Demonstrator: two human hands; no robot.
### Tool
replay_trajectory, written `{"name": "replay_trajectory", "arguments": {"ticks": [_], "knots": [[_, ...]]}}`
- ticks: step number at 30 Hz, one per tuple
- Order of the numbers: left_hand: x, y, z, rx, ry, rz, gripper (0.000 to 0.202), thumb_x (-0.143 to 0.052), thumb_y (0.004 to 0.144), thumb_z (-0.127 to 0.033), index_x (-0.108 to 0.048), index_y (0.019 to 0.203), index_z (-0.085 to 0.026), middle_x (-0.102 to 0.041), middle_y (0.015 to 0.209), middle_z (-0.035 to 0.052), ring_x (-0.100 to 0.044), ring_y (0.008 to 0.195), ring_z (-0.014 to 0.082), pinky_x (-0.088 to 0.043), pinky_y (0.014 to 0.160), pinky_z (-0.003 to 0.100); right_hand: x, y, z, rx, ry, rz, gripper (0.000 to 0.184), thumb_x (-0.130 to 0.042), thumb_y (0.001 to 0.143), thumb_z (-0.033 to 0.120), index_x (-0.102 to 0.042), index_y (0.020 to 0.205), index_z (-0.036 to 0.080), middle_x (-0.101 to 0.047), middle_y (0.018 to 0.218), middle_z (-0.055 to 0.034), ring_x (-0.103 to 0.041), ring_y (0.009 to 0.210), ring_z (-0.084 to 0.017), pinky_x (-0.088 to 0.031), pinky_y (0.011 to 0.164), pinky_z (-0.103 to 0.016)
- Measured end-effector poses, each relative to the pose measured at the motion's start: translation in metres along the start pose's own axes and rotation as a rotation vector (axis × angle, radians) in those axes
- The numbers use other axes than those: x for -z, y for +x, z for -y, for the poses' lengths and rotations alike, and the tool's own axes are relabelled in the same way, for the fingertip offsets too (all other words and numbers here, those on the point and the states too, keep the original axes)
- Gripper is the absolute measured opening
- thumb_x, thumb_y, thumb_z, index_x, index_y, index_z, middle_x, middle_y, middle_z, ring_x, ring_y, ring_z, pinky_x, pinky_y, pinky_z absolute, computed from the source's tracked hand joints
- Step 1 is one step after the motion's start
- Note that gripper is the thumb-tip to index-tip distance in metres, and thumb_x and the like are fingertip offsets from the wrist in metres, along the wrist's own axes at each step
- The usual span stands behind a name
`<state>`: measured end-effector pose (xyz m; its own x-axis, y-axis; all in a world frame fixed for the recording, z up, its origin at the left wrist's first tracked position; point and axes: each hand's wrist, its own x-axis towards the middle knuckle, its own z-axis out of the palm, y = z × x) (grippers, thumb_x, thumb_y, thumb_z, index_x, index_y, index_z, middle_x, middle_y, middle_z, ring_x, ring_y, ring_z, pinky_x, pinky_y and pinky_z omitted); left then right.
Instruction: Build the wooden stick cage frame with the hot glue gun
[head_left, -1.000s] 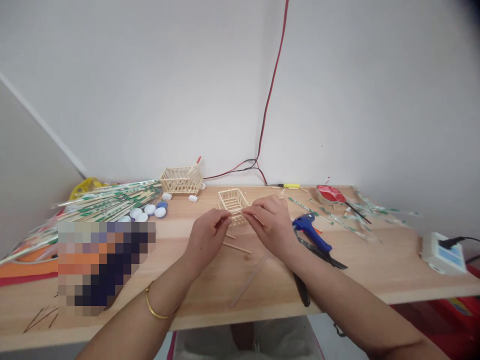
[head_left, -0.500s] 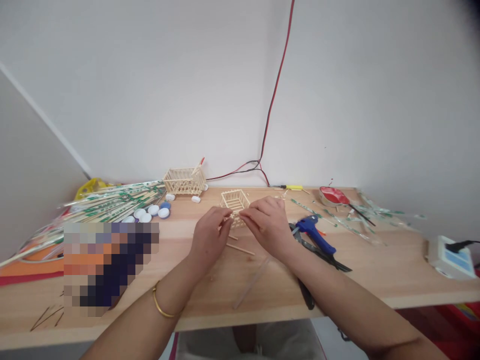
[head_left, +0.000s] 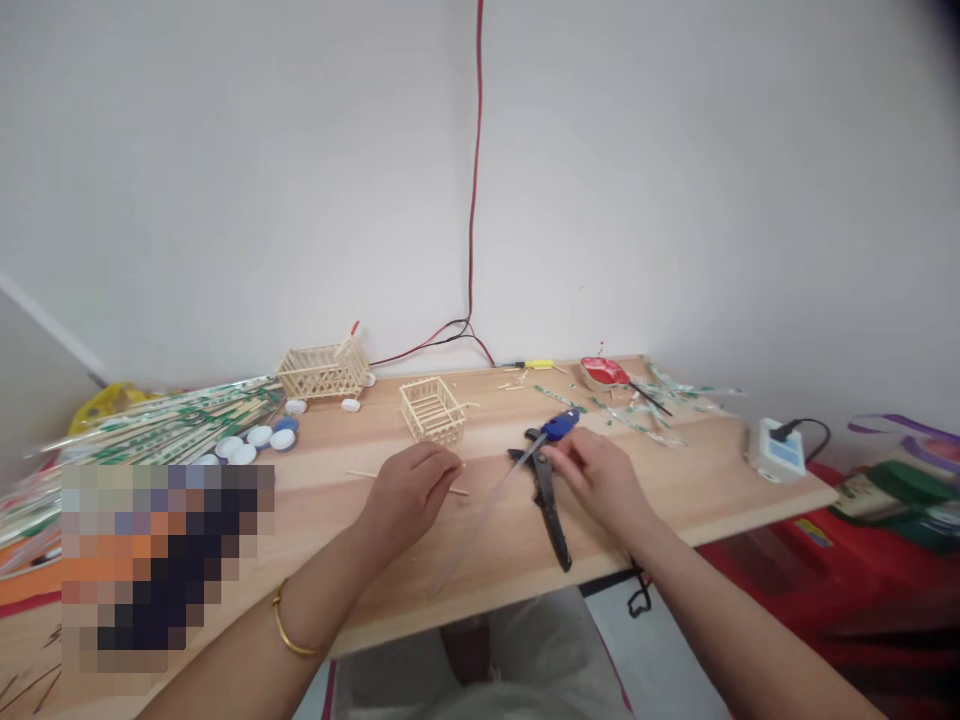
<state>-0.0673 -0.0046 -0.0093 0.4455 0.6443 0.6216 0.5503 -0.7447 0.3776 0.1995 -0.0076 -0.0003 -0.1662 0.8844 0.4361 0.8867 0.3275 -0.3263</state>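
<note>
My left hand point(head_left: 414, 488) rests on the wooden table point(head_left: 675, 490) with its fingers curled in; what they pinch is hidden. A thin wooden stick point(head_left: 360, 474) lies under it. Just beyond stands a small open basket of wooden sticks point(head_left: 431, 408). My right hand point(head_left: 600, 478) is stretched toward the blue glue gun point(head_left: 559, 425), fingertips at its handle and at the black pliers point(head_left: 549, 495); its fingers are apart and hold nothing. A clear glue stick point(head_left: 487, 503) lies between my hands.
A second stick basket point(head_left: 322, 370) stands by the wall. Wrapped chopsticks point(head_left: 172, 425) and white and blue bottle caps point(head_left: 259, 438) lie at the left. A red dish point(head_left: 607, 372), a yellow screwdriver point(head_left: 538, 364) and a white power strip point(head_left: 780, 448) are at the right.
Both hands have drawn back from the small basket. My left hand has dropped to the table and my right has moved right to the glue gun. The view has swung right.
</note>
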Motion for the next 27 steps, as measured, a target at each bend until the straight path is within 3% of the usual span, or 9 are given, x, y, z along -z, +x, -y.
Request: {"name": "replay_trajectory", "arguments": {"ticks": [3, 6, 9, 12, 15, 18, 24, 27], "knots": [[-0.006, -0.001, -0.002, -0.014, -0.009, 0.027, 0.016, -0.045, 0.09, -0.02, -0.06, 0.091, -0.017, -0.064, 0.085, 0.0073, -0.058, 0.079, 0.0145, -0.047, 0.072, 0.027, 0.006, 0.001, -0.037, -0.135, -0.189, 0.062, 0.038, -0.039, 0.091, 0.046, -0.048, 0.065, 0.02, -0.056, 0.06, -0.0027, -0.05, 0.056, -0.017, -0.029, 0.053, -0.027], [-0.011, -0.003, -0.006, -0.02, -0.008, 0.059, 0.017, -0.043, 0.09, -0.021, -0.06, 0.092, -0.017, -0.064, 0.084, 0.0075, -0.058, 0.079, 0.0147, -0.047, 0.072, 0.027, 0.009, 0.007, -0.053, -0.182, -0.287, 0.124, 0.037, -0.045, 0.086, 0.052, -0.053, 0.071, 0.02, -0.06, 0.069, -0.0054, -0.055, 0.064, -0.02, -0.031, 0.055, -0.027], [-0.015, -0.005, -0.01, -0.003, 0.004, 0.124, 0.018, -0.041, 0.091, -0.021, -0.058, 0.092, -0.017, -0.064, 0.082, 0.0071, -0.058, 0.078, 0.0152, -0.046, 0.07, 0.028, 0.011, 0.01, -0.047, -0.194, -0.283, 0.114, 0.034, -0.05, 0.084, 0.051, -0.056, 0.086, 0.018, -0.062, 0.082, -0.0087, -0.058, 0.077, -0.022, -0.036, 0.062, -0.028], [-0.017, -0.006, -0.011, -0.003, 0.03, 0.176, 0.018, -0.04, 0.091, -0.02, -0.057, 0.091, -0.017, -0.064, 0.081, 0.0066, -0.059, 0.076, 0.0154, -0.046, 0.068, 0.027, 0.011, 0.002, -0.03, -0.146, -0.238, 0.1, 0.033, -0.047, 0.085, 0.05, -0.056, 0.087, 0.018, -0.062, 0.084, -0.009, -0.058, 0.081, -0.023, -0.038, 0.067, -0.029], [-0.018, -0.006, -0.011, -0.022, 0.049, 0.192, 0.016, -0.04, 0.09, -0.019, -0.056, 0.091, -0.018, -0.064, 0.082, 0.0061, -0.058, 0.076, 0.0153, -0.045, 0.068, 0.027, 0.004, -0.012, -0.013, -0.08, -0.145, 0.227, 0.039, -0.056, 0.078, 0.054, -0.057, 0.093, 0.019, -0.063, 0.087, -0.0087, -0.059, 0.083, -0.024, -0.038, 0.067, -0.029], [-0.02, -0.006, -0.011, -0.047, 0.068, 0.192, 0.015, -0.041, 0.09, -0.018, -0.056, 0.092, -0.017, -0.064, 0.083, 0.0056, -0.058, 0.078, 0.015, -0.045, 0.069, 0.026, -0.006, -0.02, -0.007, -0.063, -0.128, 0.296, 0.037, -0.062, 0.075, 0.048, -0.056, 0.094, 0.017, -0.064, 0.089, -0.0094, -0.059, 0.08, -0.022, -0.037, 0.064, -0.028], [-0.022, -0.005, -0.011, -0.074, 0.074, 0.19, 0.015, -0.041, 0.091, -0.018, -0.056, 0.092, -0.018, -0.064, 0.084, 0.0053, -0.059, 0.078, 0.0149, -0.046, 0.069, 0.026, -0.001, 0.003, -0.033, -0.09, -0.174, 0.306, 0.034, -0.056, 0.079, 0.051, -0.061, 0.078, 0.018, -0.064, 0.078, -0.0076, -0.059, 0.074, -0.021, -0.037, 0.061, -0.028], [-0.022, -0.005, -0.012, -0.083, 0.044, 0.169, 0.014, -0.042, 0.09, -0.017, -0.055, 0.093, -0.018, -0.064, 0.088, 0.0058, -0.058, 0.081, 0.0145, -0.046, 0.072, 0.026, 0.006, 0.025, -0.054, -0.208, -0.188, 0.24, 0.036, -0.048, 0.084, 0.051, -0.062, 0.085, 0.018, -0.065, 0.082, -0.0073, -0.06, 0.075, -0.02, -0.038, 0.062, -0.027]]}}
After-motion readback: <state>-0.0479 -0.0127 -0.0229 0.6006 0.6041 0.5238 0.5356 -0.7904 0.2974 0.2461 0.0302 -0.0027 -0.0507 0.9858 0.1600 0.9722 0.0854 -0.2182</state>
